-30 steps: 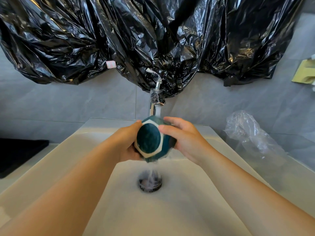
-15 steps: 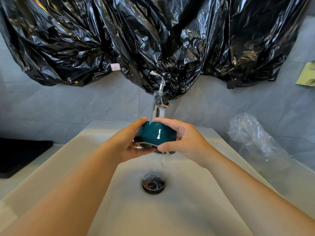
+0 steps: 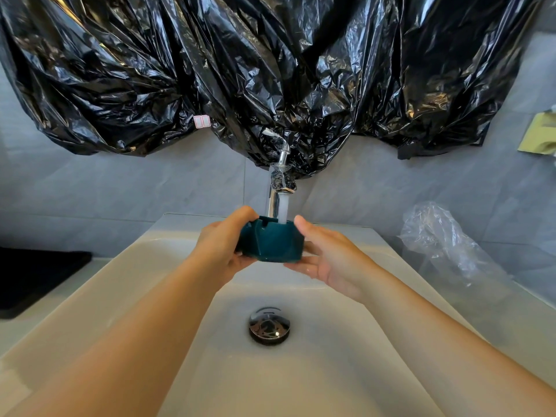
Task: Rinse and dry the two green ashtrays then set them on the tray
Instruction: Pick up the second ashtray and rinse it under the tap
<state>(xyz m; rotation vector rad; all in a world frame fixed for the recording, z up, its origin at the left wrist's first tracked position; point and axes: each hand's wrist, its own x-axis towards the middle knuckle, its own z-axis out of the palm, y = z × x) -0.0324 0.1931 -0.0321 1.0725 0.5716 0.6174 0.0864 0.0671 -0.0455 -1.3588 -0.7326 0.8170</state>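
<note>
A dark green ashtray point(image 3: 272, 243) is held upright over the white sink point(image 3: 99, 284), right under the chrome tap point(image 3: 278, 191). Water runs from the tap into its open top. My left hand point(image 3: 221, 246) grips its left side, thumb on the rim. My right hand point(image 3: 328, 260) holds its right side, fingers under the base and thumb at the rim. I see no second ashtray.
The chrome drain plug point(image 3: 269, 325) sits in the basin below the hands. A black plastic bag point(image 3: 270, 70) hangs across the wall above the tap. A clear plastic bag point(image 3: 445, 239) lies on the right counter, a black mat point(image 3: 33, 275) on the left.
The ashtray has turned from bottom-facing-me to upright, so its open top is under the stream. Both hands shifted to its sides. No water falls to the drain now.
</note>
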